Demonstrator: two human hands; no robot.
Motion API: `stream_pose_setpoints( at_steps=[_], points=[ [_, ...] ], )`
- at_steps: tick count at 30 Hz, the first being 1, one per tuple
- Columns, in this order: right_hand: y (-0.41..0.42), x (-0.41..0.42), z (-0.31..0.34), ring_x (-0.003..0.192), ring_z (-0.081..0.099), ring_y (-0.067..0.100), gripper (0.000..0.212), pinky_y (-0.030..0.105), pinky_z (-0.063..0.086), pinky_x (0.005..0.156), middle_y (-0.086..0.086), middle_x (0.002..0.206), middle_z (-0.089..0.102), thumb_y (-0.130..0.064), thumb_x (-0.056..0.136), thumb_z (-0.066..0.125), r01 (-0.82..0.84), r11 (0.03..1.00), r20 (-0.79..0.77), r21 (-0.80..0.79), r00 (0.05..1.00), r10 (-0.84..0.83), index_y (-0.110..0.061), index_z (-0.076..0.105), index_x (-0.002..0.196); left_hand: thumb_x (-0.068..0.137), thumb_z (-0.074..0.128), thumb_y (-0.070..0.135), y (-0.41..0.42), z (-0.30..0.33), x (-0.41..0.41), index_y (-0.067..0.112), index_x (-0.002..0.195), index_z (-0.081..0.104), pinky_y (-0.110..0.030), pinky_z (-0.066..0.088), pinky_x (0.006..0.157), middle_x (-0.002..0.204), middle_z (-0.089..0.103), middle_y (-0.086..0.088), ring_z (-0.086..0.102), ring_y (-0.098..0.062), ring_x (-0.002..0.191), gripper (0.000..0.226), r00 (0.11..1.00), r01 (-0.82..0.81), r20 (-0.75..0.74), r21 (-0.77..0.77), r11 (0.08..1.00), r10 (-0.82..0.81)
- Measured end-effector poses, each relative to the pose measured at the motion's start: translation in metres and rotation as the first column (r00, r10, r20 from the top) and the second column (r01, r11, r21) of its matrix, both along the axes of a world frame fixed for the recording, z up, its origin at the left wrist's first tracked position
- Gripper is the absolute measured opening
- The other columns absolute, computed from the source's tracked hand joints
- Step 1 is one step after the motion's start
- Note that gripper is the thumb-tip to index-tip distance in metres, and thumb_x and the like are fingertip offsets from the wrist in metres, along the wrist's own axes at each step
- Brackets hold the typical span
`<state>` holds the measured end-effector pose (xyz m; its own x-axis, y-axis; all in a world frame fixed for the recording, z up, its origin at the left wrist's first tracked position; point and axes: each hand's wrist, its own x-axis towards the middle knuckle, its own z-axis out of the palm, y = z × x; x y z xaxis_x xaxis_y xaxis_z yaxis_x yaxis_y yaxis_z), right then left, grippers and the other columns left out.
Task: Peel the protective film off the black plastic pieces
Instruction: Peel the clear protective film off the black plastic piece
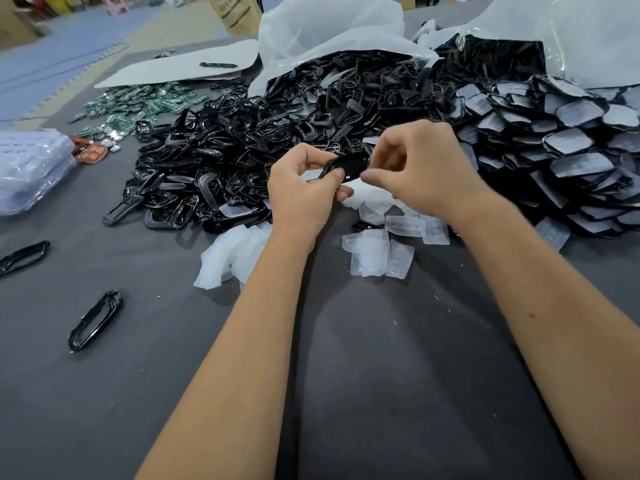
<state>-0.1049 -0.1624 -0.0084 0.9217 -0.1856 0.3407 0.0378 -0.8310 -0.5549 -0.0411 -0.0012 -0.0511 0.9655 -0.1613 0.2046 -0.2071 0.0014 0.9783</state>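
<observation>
Head view: both hands raised over the dark grey counter (346, 393), mid-scene, sharing one black piece (346, 166). Left hand (304, 188) grips the piece's left end, thumb on top, fingers curled under. Right hand (415, 168) has fingers curled, thumb and forefinger pinching at the piece's right edge; cannot tell whether film is between them, motion blur there. Piece held just above a scatter of peeled film (370, 254), clear-white scraps lying on the counter below and near the hands, more bunched film (225, 258) to the left. Far of the hands, big heap of black frames (214, 161), spilling from a white bag (329, 32). Right, pile of filmed pieces (561, 157), flat black parts with cloudy film on top, beside a second bag (571, 32). Two loose frames (95, 320) near left on the counter. Far left, green circuit boards (138, 105) and a clear plastic bundle (31, 168). A pen (218, 65) lies on a white sheet (180, 65) at the far side.
</observation>
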Motion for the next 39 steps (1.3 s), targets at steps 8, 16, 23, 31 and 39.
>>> stream_pose_setpoints(
  at_steps=[8, 16, 23, 31, 39],
  points=[
    [-0.017, -0.013, 0.017, 0.074, 0.064, 0.006, 0.029, 0.027, 0.046, 0.062, -0.012, 0.081, 0.069, -0.039, 0.070, 0.095, -0.189, 0.967, -0.566, -0.169, 0.822, 0.062, -0.030, 0.072, 0.086, 0.087, 0.068, -0.005, -0.001, -0.003, 0.004, 0.013, 0.089, 0.062, -0.026, 0.054, 0.058, 0.093, 0.068, -0.024, 0.074, -0.024, 0.060, 0.019, 0.998, -0.046, -0.032, -0.028, 0.999, 0.045],
    [-0.013, -0.005, 0.008, 0.068, 0.066, 0.010, 0.018, 0.027, 0.053, 0.065, -0.002, 0.077, 0.074, -0.016, 0.080, 0.088, -0.110, 0.986, -0.209, 0.122, 0.969, 0.134, -0.022, 0.070, 0.081, 0.086, 0.066, -0.007, 0.001, -0.002, 0.003, 0.012, 0.092, 0.063, -0.026, 0.055, 0.059, 0.104, 0.067, -0.020, 0.074, -0.025, 0.060, 0.020, 0.997, -0.043, -0.061, -0.057, 0.997, 0.040],
    [0.019, 0.007, -0.028, 0.059, 0.061, 0.011, 0.006, 0.022, 0.043, 0.047, 0.015, 0.085, 0.075, -0.007, 0.089, 0.080, -0.180, 0.639, 0.146, 0.748, 0.984, 0.107, -0.009, 0.075, 0.089, 0.084, 0.066, -0.010, 0.003, 0.001, 0.001, 0.011, 0.099, 0.074, -0.023, 0.055, 0.061, 0.105, 0.072, -0.018, 0.068, -0.014, 0.055, 0.027, 0.997, -0.044, -0.072, -0.062, 0.997, 0.040],
    [0.020, 0.011, -0.039, 0.050, 0.050, -0.001, 0.013, 0.013, 0.037, 0.048, -0.012, 0.066, 0.063, -0.008, 0.095, 0.073, -0.152, 0.561, 0.208, 0.814, 0.978, -0.037, 0.002, 0.078, 0.102, 0.085, 0.066, -0.010, 0.001, 0.002, 0.001, 0.011, 0.095, 0.072, -0.036, 0.061, 0.071, 0.109, 0.068, -0.030, 0.071, -0.022, 0.058, 0.025, 0.992, -0.044, -0.125, -0.116, 0.992, 0.029],
    [0.021, 0.011, -0.038, 0.053, 0.046, 0.011, 0.014, 0.022, 0.038, 0.046, 0.004, 0.068, 0.063, -0.014, 0.098, 0.072, -0.189, 0.500, 0.243, 0.845, 0.969, -0.046, -0.001, 0.077, 0.100, 0.088, 0.067, -0.009, -0.001, 0.001, 0.003, 0.010, 0.095, 0.071, -0.024, 0.056, 0.059, 0.108, 0.070, -0.026, 0.072, -0.022, 0.056, 0.021, 0.995, -0.039, -0.100, -0.130, 0.991, 0.026]
  ],
)
